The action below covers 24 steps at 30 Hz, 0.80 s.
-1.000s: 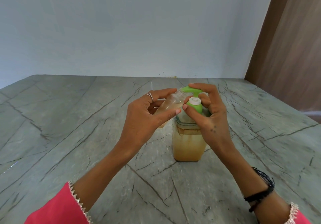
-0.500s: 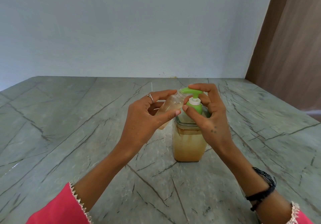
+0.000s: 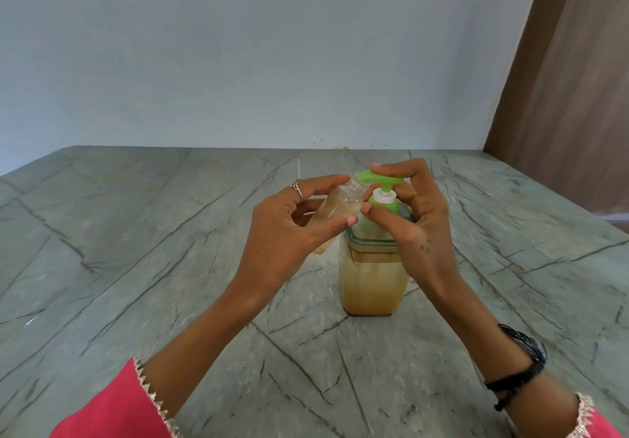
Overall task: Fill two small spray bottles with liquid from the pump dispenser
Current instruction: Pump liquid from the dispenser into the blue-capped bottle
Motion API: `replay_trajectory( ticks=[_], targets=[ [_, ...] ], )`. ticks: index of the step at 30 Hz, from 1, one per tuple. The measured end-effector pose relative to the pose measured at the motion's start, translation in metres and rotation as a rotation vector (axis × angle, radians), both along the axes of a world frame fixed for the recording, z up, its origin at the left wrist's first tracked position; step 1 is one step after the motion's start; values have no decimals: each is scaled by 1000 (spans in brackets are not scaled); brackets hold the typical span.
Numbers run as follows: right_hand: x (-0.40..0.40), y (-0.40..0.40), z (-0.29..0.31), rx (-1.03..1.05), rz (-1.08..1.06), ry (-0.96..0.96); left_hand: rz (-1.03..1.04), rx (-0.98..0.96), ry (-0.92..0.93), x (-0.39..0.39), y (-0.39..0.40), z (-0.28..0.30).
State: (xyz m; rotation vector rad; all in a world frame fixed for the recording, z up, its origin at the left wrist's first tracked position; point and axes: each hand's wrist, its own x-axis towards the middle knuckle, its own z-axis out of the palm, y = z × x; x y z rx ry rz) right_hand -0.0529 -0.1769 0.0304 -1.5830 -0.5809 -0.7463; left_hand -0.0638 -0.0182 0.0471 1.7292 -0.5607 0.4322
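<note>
A clear square pump dispenser [image 3: 372, 284] with amber liquid stands mid-table, topped by a green pump head [image 3: 383, 181]. My left hand [image 3: 289, 233] holds a small clear spray bottle [image 3: 340, 211], tilted, its open neck right under the pump spout; it has some amber liquid in it. My right hand [image 3: 413, 220] curls round the pump, index finger on top of the green head and thumb against the green collar. The second spray bottle is out of sight.
The grey veined stone table [image 3: 136, 250] runs back to a pale blue wall [image 3: 272, 56]. A brown wooden panel [image 3: 571, 97] stands at the right, beside the table's right edge.
The green pump head has risen a little under my right index finger. The left hand and small bottle stay at the spout.
</note>
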Motion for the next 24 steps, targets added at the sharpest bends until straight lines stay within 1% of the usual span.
replay_trajectory(
  ticks=[8,13,16,24],
  targets=[
    [-1,0,-1,25,8,6,-1,14,-4,0,2,-2],
    [-2,0,-1,-60,4,-13,10,11,-14,1,2,0],
    [-1,-1,-2,-77,-10,-25,5,-12,-2,0,2,0],
    [-1,0,0,-20,9,-12,-2,-19,2,1,2,0]
  ],
)
